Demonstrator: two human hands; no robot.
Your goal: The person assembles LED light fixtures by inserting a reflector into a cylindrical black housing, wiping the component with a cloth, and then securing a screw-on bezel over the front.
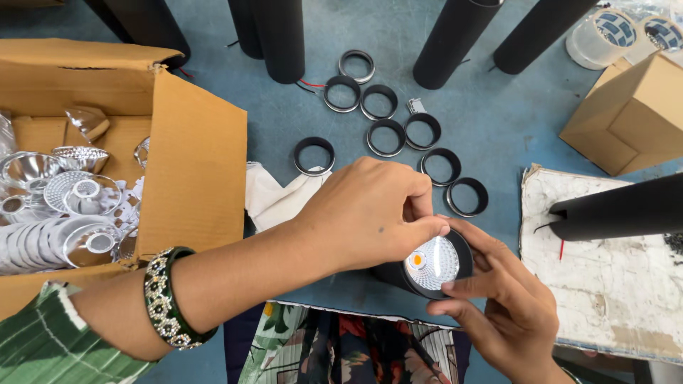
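Seen from above, nearest: both hands closed around one black cylindrical lamp housing (427,267), held low over the blue surface (491,135). Right hand (509,313) cupped under and beside the open end, fingers curled on the rim. Left hand (370,213), wrist bearing a green bangle (169,299), reached across, fingertips pinched at the top edge. Inside the opening, a faceted silver reflector (434,262) already seated, an orange spot at its centre; no trim ring fitted yet, by the look of it. Just beyond, white cloth (274,199). Further out, nine loose black rings (388,135) lying unused. To the left, cardboard box (192,163) well stocked with spare reflectors (71,206). Farthest, several black tubes (281,35) waiting, apparently unfinished.
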